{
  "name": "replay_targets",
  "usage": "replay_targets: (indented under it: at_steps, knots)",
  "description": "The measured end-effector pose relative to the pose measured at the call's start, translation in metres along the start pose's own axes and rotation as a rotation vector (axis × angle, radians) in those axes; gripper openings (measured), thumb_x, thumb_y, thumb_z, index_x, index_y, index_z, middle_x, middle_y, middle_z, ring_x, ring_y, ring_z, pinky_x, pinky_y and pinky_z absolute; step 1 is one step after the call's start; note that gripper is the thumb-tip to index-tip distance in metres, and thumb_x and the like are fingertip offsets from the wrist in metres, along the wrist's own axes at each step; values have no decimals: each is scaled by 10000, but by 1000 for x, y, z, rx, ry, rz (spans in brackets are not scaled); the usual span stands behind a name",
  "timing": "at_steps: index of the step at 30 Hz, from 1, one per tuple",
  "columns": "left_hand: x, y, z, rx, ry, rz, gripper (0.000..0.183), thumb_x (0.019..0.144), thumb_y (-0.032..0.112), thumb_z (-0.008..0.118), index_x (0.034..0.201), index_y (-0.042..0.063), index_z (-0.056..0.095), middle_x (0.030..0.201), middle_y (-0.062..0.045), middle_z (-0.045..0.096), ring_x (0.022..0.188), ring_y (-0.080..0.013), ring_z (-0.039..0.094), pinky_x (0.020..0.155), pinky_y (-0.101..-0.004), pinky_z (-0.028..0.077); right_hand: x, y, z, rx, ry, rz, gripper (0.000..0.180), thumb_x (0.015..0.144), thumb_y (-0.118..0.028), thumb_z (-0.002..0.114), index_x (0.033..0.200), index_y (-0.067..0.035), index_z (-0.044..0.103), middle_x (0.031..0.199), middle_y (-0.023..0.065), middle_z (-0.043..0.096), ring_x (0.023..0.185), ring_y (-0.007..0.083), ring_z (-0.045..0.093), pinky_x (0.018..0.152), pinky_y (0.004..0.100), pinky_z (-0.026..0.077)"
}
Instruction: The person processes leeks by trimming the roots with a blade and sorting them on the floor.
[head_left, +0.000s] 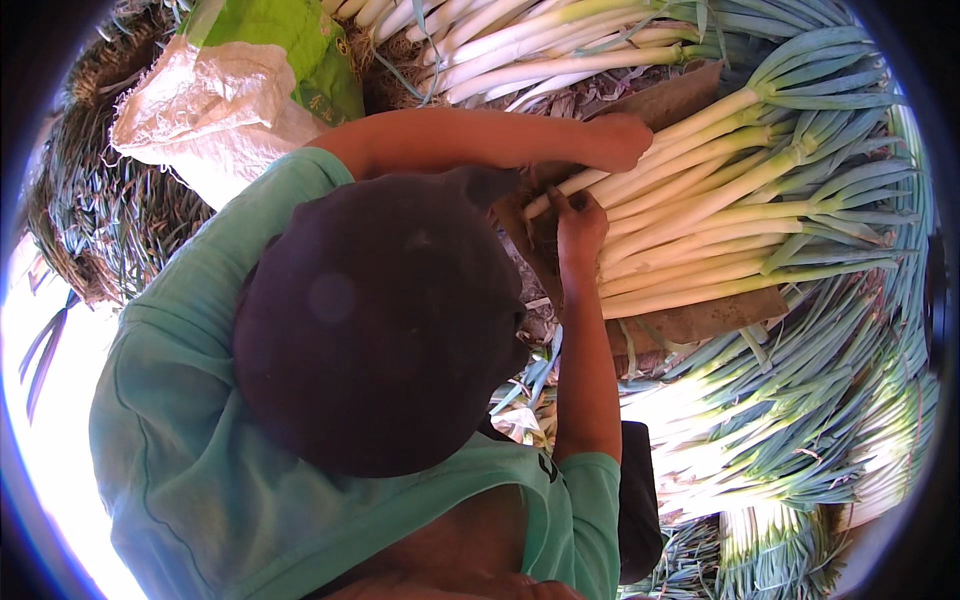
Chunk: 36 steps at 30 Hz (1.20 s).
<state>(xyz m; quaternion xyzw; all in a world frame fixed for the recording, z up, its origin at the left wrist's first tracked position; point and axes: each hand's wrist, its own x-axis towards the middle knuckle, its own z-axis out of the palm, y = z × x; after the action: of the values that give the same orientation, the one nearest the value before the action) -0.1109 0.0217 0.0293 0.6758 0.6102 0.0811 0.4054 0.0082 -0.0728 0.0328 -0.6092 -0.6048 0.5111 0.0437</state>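
Note:
Long green onions (697, 191) with thick pale stalks lie side by side on a brown sheet (697, 319), leaves towards the right. My left hand (619, 142) is curled over the upper stalks, its fingertips mostly hidden. Beneath it runs one green onion (540, 204) whose root end points left. Near that end, my right hand (581, 221) has thumb and forefinger bent against the same stalk; the exact contact is partly hidden. Both forearms are bare below green sleeves. A large, rounded dark shape (375, 322) between my arms hides what is under it.
More green onions (540, 52) are piled behind the sheet, and other bunches (750, 427) lie at the lower right. A white and green woven sack (217, 97) stands at the upper left beside a heap of dark leaves (127, 202). Loose scraps lie below the sheet.

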Motion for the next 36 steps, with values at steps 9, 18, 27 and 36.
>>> replay_targets:
  at_steps: [9, 18, 27, 36]
  knots:
    - [-17, 13, 6, -3, 251, -62, 148, 708, 15, 488, 838, -48, 516, 679, -234, 598, 661, -395, 603, 611, -471, 485, -1, -4, -6, 71, -48, 6, 326, 748, -283, 688, 825, 30, 636, 720, 165, 639, 658, 234, 611, 639, 354, 456]
    - [-20, 15, 12, -217, 501, -95, 146, 784, 122, 512, 868, 4, 496, 669, -200, 578, 667, -403, 571, 618, -476, 450, 20, 34, -23, 633, 135, -16, 419, 896, -339, 502, 962, 72, 555, 888, 112, 606, 721, 215, 584, 688, 337, 473]
    - [-28, 25, 4, -670, 256, -122, 230, 801, 190, 517, 887, -19, 559, 757, -191, 590, 723, -261, 574, 679, -359, 442, 92, -57, -99, 855, 247, 10, 336, 841, -207, 602, 1044, 47, 516, 929, 116, 557, 833, 191, 539, 752, 307, 424]
    - [-36, 22, 8, -882, 239, -148, 266, 822, 244, 537, 932, 3, 557, 781, -116, 583, 788, -182, 545, 747, -315, 430, 83, -40, -107, 1139, 20, 110, 323, 844, -221, 598, 1045, 22, 531, 944, 93, 552, 846, 184, 530, 738, 316, 434]
